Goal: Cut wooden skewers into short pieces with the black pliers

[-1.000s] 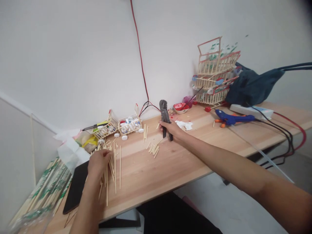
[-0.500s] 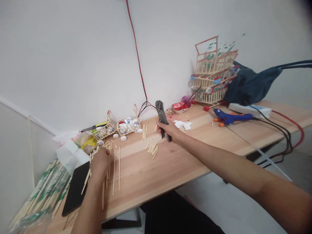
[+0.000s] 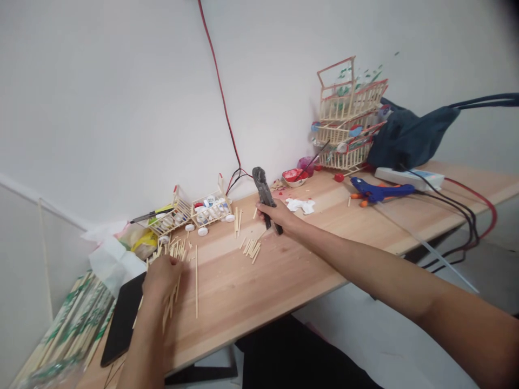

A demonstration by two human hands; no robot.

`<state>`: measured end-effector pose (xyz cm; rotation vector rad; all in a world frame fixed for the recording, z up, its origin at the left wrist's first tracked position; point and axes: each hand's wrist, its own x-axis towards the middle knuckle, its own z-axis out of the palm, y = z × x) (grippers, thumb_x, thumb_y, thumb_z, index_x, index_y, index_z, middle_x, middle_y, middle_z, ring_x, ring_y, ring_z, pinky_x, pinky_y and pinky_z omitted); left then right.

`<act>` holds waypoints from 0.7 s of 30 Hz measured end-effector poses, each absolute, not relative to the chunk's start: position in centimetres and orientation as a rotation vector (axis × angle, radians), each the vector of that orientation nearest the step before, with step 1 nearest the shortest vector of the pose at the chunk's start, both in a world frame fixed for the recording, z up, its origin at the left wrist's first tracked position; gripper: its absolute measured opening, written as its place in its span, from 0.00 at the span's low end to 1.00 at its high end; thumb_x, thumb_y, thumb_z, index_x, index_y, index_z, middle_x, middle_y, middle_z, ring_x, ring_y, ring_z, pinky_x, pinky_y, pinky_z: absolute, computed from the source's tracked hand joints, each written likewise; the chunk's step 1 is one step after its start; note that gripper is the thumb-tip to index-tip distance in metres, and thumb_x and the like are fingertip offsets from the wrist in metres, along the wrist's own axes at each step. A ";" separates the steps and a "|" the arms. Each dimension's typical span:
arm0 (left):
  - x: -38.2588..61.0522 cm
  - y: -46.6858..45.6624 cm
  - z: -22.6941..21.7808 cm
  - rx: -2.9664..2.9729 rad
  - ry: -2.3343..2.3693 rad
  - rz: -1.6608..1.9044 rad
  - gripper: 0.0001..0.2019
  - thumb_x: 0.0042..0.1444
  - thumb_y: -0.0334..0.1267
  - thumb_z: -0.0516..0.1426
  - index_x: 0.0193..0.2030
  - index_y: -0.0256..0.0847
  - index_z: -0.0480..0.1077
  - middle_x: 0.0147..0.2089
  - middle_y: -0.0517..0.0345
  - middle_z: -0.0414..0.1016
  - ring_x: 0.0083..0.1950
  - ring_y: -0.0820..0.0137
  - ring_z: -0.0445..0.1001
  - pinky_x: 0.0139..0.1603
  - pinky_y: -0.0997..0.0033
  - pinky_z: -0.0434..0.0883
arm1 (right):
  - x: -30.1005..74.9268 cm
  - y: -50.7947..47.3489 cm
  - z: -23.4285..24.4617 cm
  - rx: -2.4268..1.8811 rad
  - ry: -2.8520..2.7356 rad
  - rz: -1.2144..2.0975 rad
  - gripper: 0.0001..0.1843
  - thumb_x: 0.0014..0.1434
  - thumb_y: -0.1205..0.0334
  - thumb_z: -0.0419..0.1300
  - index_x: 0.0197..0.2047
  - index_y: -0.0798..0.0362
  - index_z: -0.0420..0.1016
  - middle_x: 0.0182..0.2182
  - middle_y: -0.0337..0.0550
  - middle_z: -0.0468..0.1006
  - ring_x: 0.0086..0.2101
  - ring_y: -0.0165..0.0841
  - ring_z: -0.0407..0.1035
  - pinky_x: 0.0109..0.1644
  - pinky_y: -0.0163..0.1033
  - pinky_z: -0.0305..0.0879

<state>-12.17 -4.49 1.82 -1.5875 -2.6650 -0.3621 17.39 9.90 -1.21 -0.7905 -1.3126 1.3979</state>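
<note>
My right hand (image 3: pixel 278 215) is closed round the handles of dark pliers (image 3: pixel 263 190), which stand upright on the wooden table (image 3: pixel 308 254). Just left of them lies a small heap of short cut sticks (image 3: pixel 251 247). My left hand (image 3: pixel 161 276) rests at the table's left end, fingers curled over a bundle of long wooden sticks (image 3: pixel 178 270); some of the sticks run under the palm. One long stick (image 3: pixel 197 281) lies apart to the right of that hand.
Two small stick baskets with bottle caps (image 3: pixel 194 210) stand by the wall. A black tablet (image 3: pixel 121 316) and wrapped chopsticks (image 3: pixel 68 329) lie at far left. A blue glue gun (image 3: pixel 379 190), power strip (image 3: pixel 409 177), stacked stick baskets (image 3: pixel 348 127), dark bag (image 3: pixel 409 138) and cables fill the right.
My left hand has curled in over the long sticks and pulled them slightly toward me. The right hand keeps the pliers upright in place; the view has shifted a little.
</note>
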 end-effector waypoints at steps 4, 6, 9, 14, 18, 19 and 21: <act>-12.2 -4.7 3.2 -1.583 -2.642 -0.372 0.08 0.46 0.38 0.53 0.24 0.41 0.73 0.24 0.54 0.76 0.32 0.61 0.75 0.30 0.70 0.63 | 17.3 9.8 -1.2 -0.790 -1.342 1.386 0.10 0.51 0.57 0.63 0.28 0.55 0.68 0.21 0.38 0.71 0.21 0.26 0.63 0.24 0.31 0.61; -11.1 -4.5 4.3 -1.637 -2.605 -0.473 0.09 0.47 0.37 0.54 0.30 0.40 0.75 0.27 0.55 0.78 0.34 0.61 0.76 0.33 0.70 0.65 | 17.3 9.7 -1.2 -0.783 -1.373 1.385 0.11 0.51 0.56 0.62 0.27 0.55 0.68 0.20 0.37 0.70 0.21 0.26 0.63 0.24 0.32 0.61; -7.9 -4.2 5.6 -1.801 -2.416 -0.644 0.10 0.48 0.37 0.56 0.36 0.40 0.76 0.33 0.56 0.80 0.36 0.62 0.76 0.38 0.69 0.68 | 17.4 9.4 -0.8 -0.757 -1.397 1.411 0.12 0.50 0.56 0.64 0.28 0.55 0.68 0.20 0.38 0.71 0.21 0.27 0.64 0.24 0.32 0.62; -1.6 -3.3 5.2 -2.058 -1.726 -0.928 0.11 0.59 0.35 0.51 0.36 0.40 0.75 0.42 0.53 0.79 0.44 0.65 0.76 0.46 0.68 0.69 | 17.7 8.4 0.0 -0.667 -1.524 1.557 0.15 0.50 0.54 0.65 0.27 0.57 0.69 0.19 0.37 0.69 0.20 0.26 0.63 0.23 0.30 0.60; 1.0 -1.6 3.1 -2.106 -1.437 -1.064 0.12 0.62 0.33 0.50 0.41 0.41 0.76 0.45 0.51 0.78 0.46 0.67 0.76 0.49 0.67 0.70 | 17.9 7.5 0.5 -0.581 -1.634 1.689 0.18 0.50 0.49 0.64 0.28 0.56 0.68 0.19 0.36 0.67 0.19 0.26 0.61 0.19 0.31 0.59; 1.2 -1.2 2.5 -2.114 -1.414 -1.093 0.13 0.62 0.32 0.50 0.42 0.41 0.76 0.46 0.51 0.78 0.47 0.67 0.76 0.50 0.66 0.70 | 17.9 7.3 0.6 -0.557 -1.651 1.703 0.18 0.50 0.48 0.64 0.28 0.56 0.68 0.19 0.35 0.67 0.19 0.26 0.61 0.19 0.31 0.59; 1.4 -0.4 1.7 -2.119 -1.390 -1.140 0.13 0.62 0.33 0.50 0.44 0.41 0.76 0.48 0.50 0.78 0.49 0.66 0.76 0.52 0.64 0.71 | 18.0 7.1 0.8 -0.509 -1.679 1.705 0.18 0.51 0.48 0.62 0.28 0.56 0.68 0.19 0.35 0.66 0.19 0.25 0.61 0.19 0.30 0.58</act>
